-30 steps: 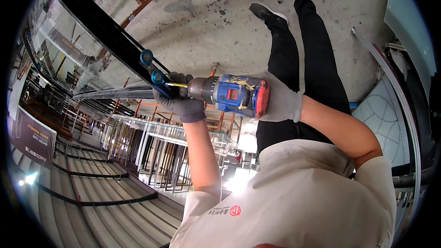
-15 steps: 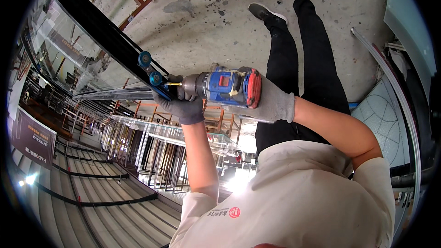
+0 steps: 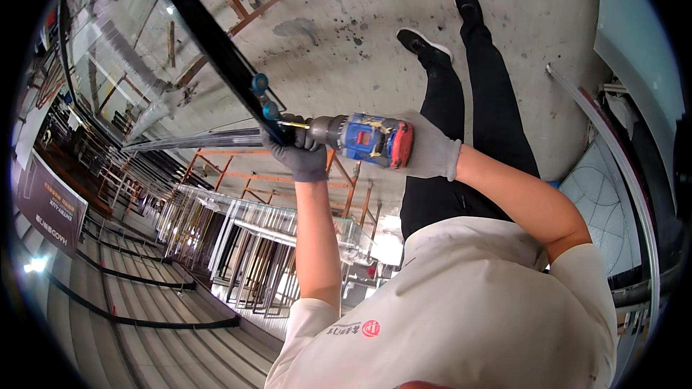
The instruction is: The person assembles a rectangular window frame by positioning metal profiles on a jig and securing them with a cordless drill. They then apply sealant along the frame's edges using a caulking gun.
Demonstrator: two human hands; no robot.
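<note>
My right hand (image 3: 436, 148), in a grey glove, is wrapped round the grip of a blue and red cordless drill (image 3: 371, 142). The drill points left, and its gold-coloured bit (image 3: 294, 124) reaches the edge of a black frame (image 3: 216, 43) that holds a glass pane. Just beyond the bit tip, two blue rollers (image 3: 265, 97) sit on the frame's edge. My left hand (image 3: 299, 156), in a darker grey glove, is closed round the frame's corner beside the rollers, its curled fingers close to the drill chuck. The drill's grip is mostly hidden.
Orange-brown metal racks (image 3: 252, 175) and rows of stored profiles (image 3: 252, 256) stand to the left. A dark sign board (image 3: 50, 202) hangs at the far left. On the right are a long metal profile (image 3: 613, 130) and a patterned glass panel (image 3: 602, 198). Concrete floor (image 3: 346, 29) lies ahead.
The frame, its rollers and both hands with the drill appear slightly further right in the picture. The frame stands at a steeper angle. Both hands keep their hold.
</note>
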